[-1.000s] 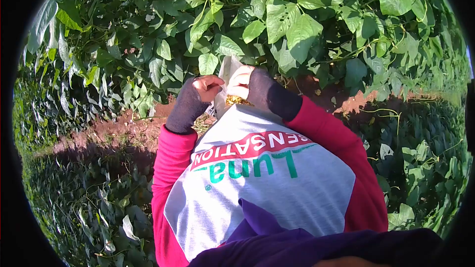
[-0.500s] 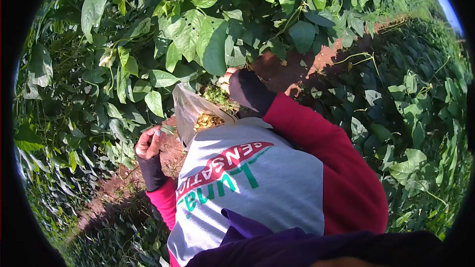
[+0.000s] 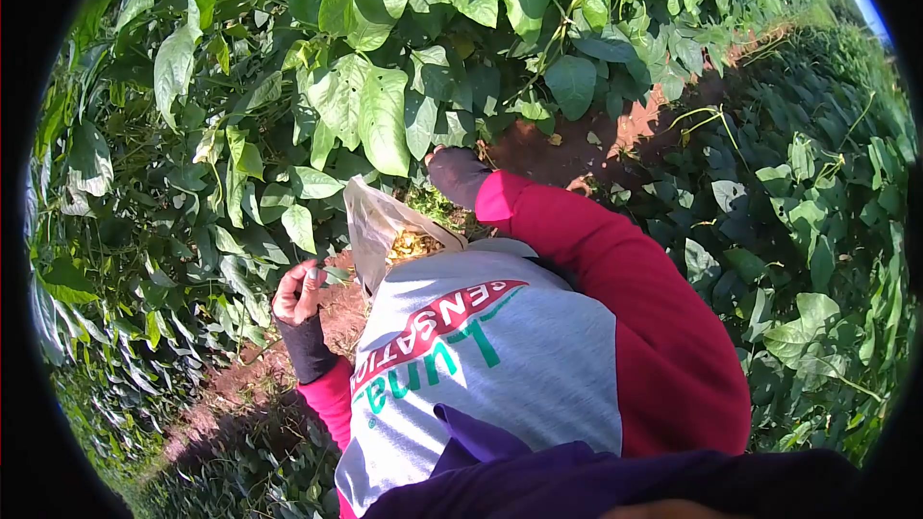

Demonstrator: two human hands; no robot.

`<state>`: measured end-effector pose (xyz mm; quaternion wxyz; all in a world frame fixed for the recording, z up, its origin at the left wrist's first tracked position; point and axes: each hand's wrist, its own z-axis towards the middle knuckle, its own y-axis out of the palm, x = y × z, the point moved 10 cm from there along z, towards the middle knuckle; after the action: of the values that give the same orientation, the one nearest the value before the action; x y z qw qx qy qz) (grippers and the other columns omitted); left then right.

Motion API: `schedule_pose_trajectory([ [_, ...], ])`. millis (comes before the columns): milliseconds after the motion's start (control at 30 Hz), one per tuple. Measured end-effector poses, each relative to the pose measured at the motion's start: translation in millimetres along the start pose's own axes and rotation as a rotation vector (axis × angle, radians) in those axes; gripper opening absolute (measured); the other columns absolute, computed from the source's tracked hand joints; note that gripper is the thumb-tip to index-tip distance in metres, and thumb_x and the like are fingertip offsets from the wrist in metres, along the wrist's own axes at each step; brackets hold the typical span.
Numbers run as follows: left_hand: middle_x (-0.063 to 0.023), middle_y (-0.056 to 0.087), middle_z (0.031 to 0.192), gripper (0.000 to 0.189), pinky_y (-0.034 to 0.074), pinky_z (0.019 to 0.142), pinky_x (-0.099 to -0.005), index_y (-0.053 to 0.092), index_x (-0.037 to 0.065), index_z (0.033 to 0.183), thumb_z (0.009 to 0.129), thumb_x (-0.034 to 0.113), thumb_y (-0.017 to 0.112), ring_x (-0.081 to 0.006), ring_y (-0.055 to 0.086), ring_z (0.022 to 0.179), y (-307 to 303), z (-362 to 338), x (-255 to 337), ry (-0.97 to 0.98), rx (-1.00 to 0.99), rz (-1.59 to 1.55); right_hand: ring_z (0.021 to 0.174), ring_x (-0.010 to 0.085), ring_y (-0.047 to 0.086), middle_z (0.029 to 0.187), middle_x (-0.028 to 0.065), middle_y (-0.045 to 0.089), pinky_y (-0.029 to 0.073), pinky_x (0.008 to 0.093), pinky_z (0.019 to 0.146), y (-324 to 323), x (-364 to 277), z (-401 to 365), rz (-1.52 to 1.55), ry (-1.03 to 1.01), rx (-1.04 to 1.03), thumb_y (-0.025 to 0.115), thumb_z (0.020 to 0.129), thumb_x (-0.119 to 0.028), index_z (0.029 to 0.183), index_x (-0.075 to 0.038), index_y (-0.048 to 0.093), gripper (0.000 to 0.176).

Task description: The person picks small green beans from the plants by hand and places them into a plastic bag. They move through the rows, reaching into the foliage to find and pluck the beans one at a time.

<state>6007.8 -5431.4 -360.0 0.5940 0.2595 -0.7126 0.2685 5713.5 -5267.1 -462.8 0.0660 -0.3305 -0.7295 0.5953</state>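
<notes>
My left hand [image 3: 298,291] is beside the plants at the left, its thumb and fingers drawn together in a pinch. A small green leaf-like piece [image 3: 336,275] shows at the fingertips; whether it is held I cannot make out. My right hand [image 3: 436,153], in a dark sleeve cuff [image 3: 457,175], reaches in under the broad green leaves [image 3: 383,120], which hide its fingers. Between the hands, a translucent plastic bag [image 3: 370,221] hangs open against my front, with yellowish pieces [image 3: 411,246] inside.
Dense leafy plants [image 3: 183,192] stand ahead and to the left, with more foliage [image 3: 798,259] on the right. Strips of reddish soil [image 3: 538,154] run between the rows. A pale curled object [image 3: 581,185] lies on the soil near my right arm.
My right hand has gone further left and deeper under the leaves, so less of it shows. My left hand stays pinched and has shifted slightly. The view has tilted a little.
</notes>
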Motion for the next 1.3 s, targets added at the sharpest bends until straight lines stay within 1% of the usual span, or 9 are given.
schedule_pose_trajectory([
  [400, -0.0018, 0.066, 0.084, 0.019, 0.047, 0.073, -0.0240, 0.066, 0.003, 0.107, 0.092, 0.013, 0.064, -0.0096, 0.058, 0.075, 7.5, -3.7, -2.3, 0.034, 0.035, -0.013, 0.092, 0.0242, 0.062, 0.093, 0.0062, 0.064, 0.051, 0.0427, 0.072, -75.4, -20.5, -27.3, -0.195, -0.251, 0.310, 0.057, 0.081, -0.017, 0.090, -0.011, 0.066, 0.015],
  [600, -0.0062, 0.069, 0.088, 0.024, 0.050, 0.074, -0.0260, 0.064, 0.000, 0.113, 0.092, 0.011, 0.063, -0.0117, 0.062, 0.078, 40.0, 11.7, 22.2, 0.083, -0.107, 0.050, 0.090, 0.0220, 0.058, 0.097, 0.0007, 0.060, 0.047, 0.0386, 0.082, -143.4, -129.9, -112.1, 0.178, -0.850, 0.580, 0.058, 0.081, -0.023, 0.092, -0.018, 0.064, 0.013],
  [800, -0.0097, 0.067, 0.103, 0.027, 0.049, 0.085, -0.0284, 0.062, -0.002, 0.119, 0.093, 0.007, 0.059, -0.0168, 0.064, 0.093, 181.0, 20.9, 126.2, 0.268, -0.717, 0.267, 0.090, 0.0248, 0.065, 0.097, 0.0077, 0.068, 0.050, 0.0344, 0.081, -103.2, -65.4, -69.0, 0.659, -0.420, 0.204, 0.066, 0.083, -0.021, 0.111, -0.011, 0.065, 0.030],
  [867, -0.0109, 0.067, 0.104, 0.026, 0.048, 0.081, -0.0277, 0.063, -0.002, 0.116, 0.092, 0.006, 0.060, -0.0176, 0.063, 0.090, 223.1, 23.1, 141.5, 0.227, -0.787, 0.310, 0.077, 0.0180, 0.064, 0.084, 0.0085, 0.068, 0.051, 0.0292, 0.070, -148.0, 32.5, -83.4, 1.113, -0.078, 0.668, 0.065, 0.086, -0.015, 0.110, -0.007, 0.064, 0.025],
  [900, -0.0118, 0.066, 0.108, 0.024, 0.047, 0.085, -0.0275, 0.065, -0.002, 0.114, 0.092, 0.005, 0.060, -0.0170, 0.061, 0.095, 247.4, 26.1, 149.0, 0.278, -0.848, 0.325, 0.075, 0.0107, 0.060, 0.084, 0.0062, 0.067, 0.049, 0.0252, 0.065, -152.1, 78.1, -86.1, 1.490, -0.184, 0.837, 0.062, 0.090, -0.011, 0.108, -0.004, 0.063, 0.019],
  [1000, -0.0123, 0.065, 0.111, 0.021, 0.045, 0.088, -0.0290, 0.067, 0.000, 0.111, 0.091, 0.004, 0.059, -0.0172, 0.058, 0.100, 319.0, 40.1, 178.4, 0.560, -0.889, 0.282, 0.077, 0.0107, 0.059, 0.094, 0.0064, 0.062, 0.050, 0.0269, 0.066, -198.7, 170.1, -128.0, 1.271, 0.192, 1.330, 0.071, 0.083, -0.011, 0.117, 0.002, 0.053, 0.041],
  [1133, -0.0062, 0.066, 0.105, 0.025, 0.046, 0.083, -0.0276, 0.070, 0.008, 0.110, 0.088, 0.002, 0.059, -0.0132, 0.057, 0.091, 396.6, 113.2, 174.2, 1.050, -0.604, 0.168, 0.078, 0.0143, 0.060, 0.096, 0.0088, 0.060, 0.051, 0.0295, 0.067, -239.7, 190.2, -129.4, 1.017, 0.094, 1.546, 0.076, 0.079, -0.010, 0.113, 0.001, 0.051, 0.043],
  [1200, -0.0011, 0.068, 0.096, 0.031, 0.047, 0.078, -0.0248, 0.070, 0.012, 0.114, 0.085, 0.003, 0.062, -0.0080, 0.057, 0.081, 428.8, 159.0, 139.9, 0.490, -0.635, 0.347, 0.073, 0.0198, 0.063, 0.083, 0.0103, 0.062, 0.050, 0.0324, 0.066, -242.9, 201.0, -111.5, 0.923, 0.124, 1.557, 0.077, 0.075, -0.009, 0.104, 0.000, 0.054, 0.038],
  [1300, -0.0059, 0.069, 0.089, 0.034, 0.048, 0.073, -0.0281, 0.071, 0.016, 0.112, 0.081, 0.006, 0.063, -0.0156, 0.061, 0.073, 448.7, 191.0, 119.2, 0.600, -0.536, 0.348, 0.072, 0.0247, 0.064, 0.076, 0.0113, 0.065, 0.050, 0.0339, 0.067, -249.6, 201.9, -108.6, 0.745, 0.230, 1.506, 0.072, 0.077, -0.009, 0.090, -0.001, 0.061, 0.019],
])
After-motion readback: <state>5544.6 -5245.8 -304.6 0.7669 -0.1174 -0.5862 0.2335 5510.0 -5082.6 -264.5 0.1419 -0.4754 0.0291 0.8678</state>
